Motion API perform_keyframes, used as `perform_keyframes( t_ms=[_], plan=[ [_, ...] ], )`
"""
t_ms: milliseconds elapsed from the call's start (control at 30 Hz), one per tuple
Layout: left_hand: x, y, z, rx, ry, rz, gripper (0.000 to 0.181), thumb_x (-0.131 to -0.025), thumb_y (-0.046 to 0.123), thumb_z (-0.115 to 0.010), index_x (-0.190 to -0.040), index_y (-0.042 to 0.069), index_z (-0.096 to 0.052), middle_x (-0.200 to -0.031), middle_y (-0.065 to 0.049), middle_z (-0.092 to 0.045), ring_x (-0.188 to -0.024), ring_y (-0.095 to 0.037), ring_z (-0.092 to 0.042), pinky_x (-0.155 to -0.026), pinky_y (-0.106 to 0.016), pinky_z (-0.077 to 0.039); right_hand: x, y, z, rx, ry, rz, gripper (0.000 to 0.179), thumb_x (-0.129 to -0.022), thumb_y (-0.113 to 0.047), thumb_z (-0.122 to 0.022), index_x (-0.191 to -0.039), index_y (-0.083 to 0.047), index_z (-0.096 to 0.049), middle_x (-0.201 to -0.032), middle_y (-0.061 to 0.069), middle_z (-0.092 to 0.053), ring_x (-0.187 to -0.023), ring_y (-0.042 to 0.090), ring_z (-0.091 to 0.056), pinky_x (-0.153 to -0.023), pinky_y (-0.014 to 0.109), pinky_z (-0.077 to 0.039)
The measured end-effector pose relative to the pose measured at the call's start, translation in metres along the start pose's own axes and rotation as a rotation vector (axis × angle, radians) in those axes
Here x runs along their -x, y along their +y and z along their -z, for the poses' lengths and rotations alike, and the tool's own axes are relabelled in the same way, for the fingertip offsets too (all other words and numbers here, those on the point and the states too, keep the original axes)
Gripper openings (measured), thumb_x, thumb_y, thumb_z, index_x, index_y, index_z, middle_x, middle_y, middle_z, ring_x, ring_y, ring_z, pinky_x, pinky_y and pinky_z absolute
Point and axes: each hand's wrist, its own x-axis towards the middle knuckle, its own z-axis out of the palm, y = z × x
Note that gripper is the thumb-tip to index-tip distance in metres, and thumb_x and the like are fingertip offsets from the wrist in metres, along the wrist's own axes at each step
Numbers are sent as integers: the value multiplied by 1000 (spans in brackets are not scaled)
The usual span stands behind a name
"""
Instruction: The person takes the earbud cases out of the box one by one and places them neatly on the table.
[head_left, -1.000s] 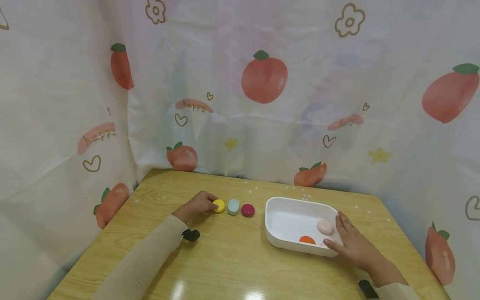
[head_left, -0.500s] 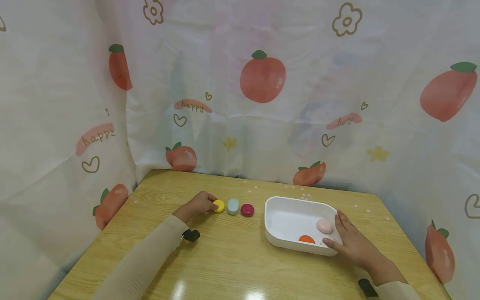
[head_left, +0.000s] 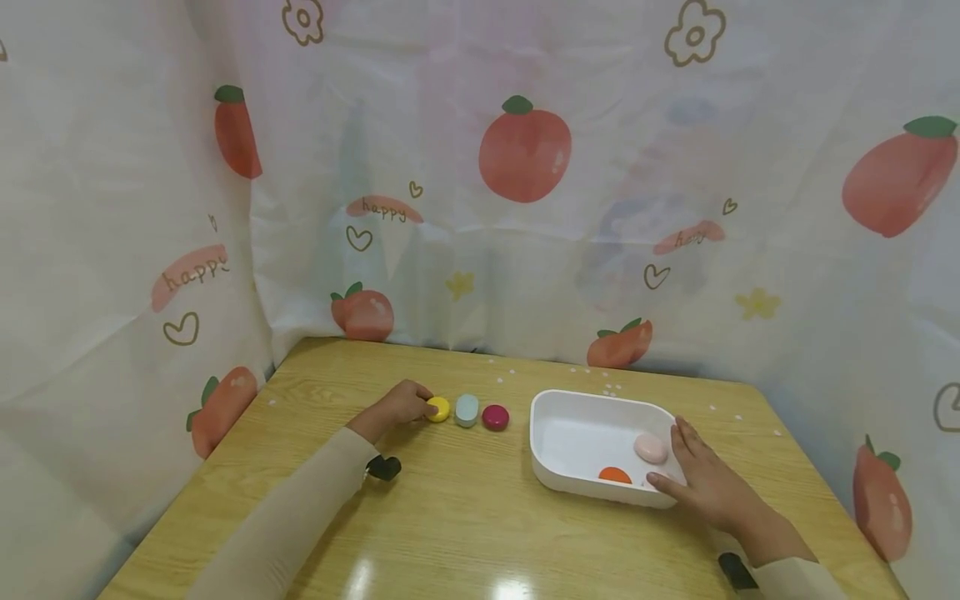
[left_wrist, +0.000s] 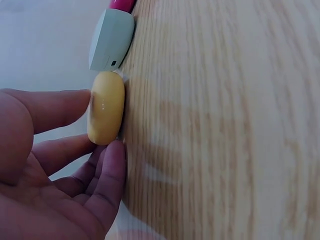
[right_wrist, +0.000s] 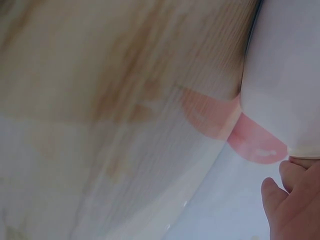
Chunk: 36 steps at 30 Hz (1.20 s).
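My left hand (head_left: 397,405) pinches a yellow rounded earbud case (head_left: 438,409) on the table; the left wrist view shows thumb and fingertips at the yellow case's sides and lower end. Beside it lie a pale green case (left_wrist: 112,40) with a small port and a dark pink rounded case (head_left: 495,417), all in one row. My right hand (head_left: 712,483) rests on the right end of a white box (head_left: 551,477), fingers straight along the rim and thumb over the near corner. Inside the box are a pale pink rounded case (head_left: 650,448) and an orange one (head_left: 615,475), partly hidden by the near wall.
The wooden table (head_left: 450,517) ends at a hanging curtain (head_left: 450,250) printed with fruit, which closes off the back and both sides. White petal marks (head_left: 611,387) dot the far part of the tabletop. The white box stands right of the row of cases.
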Motion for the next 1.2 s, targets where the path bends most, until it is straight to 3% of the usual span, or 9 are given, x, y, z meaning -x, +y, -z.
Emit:
perform_keyframes(
  t_ms=[267, 533, 633, 867, 1200],
  plan=[
    [6, 0, 2, 50, 5, 0, 39, -93, 16, -66, -124, -7, -61, -113, -14, -64, -92, -21, -62, -76, -32, -54, 2, 0, 0, -1, 3, -3, 95, -94, -49, -58, -146, 17, -14, -157, 29, -3, -141, 49, -10, -104, 68, -23],
    [-2, -7, 4, 164, 12, 13, 34, -94, 14, -64, -120, -8, -63, -114, -17, -63, -96, -22, -62, -76, -31, -56, 2, 1, -3, -9, -12, -11, 96, -94, -50, -58, -147, 16, -13, -157, 28, -1, -141, 48, -8, -105, 68, -21],
    [2, -2, 5, 197, 48, 22, 32, -96, 14, -61, -122, -6, -62, -111, -15, -64, -92, -22, -64, -73, -32, -57, 3, 1, -4, -10, -9, -12, 96, -94, -50, -58, -147, 16, -13, -157, 28, -2, -141, 49, -9, -105, 68, -21],
    [1, 7, 11, 278, 98, -32, 26, -98, 15, -60, -117, -3, -65, -105, -12, -64, -86, -21, -61, -70, -31, -56, 2, 1, -4, -3, -13, -10, 96, -95, -51, -56, -146, 17, -13, -157, 29, -1, -141, 49, -9, -104, 69, -22],
    [-5, 31, 5, 311, 29, -99, 29, -98, 15, -61, -119, -4, -63, -105, -12, -64, -88, -22, -61, -75, -31, -57, 1, -1, 0, 16, -4, -6, 96, -94, -51, -56, -146, 18, -14, -156, 30, -4, -141, 49, -10, -105, 66, -22]
  ],
)
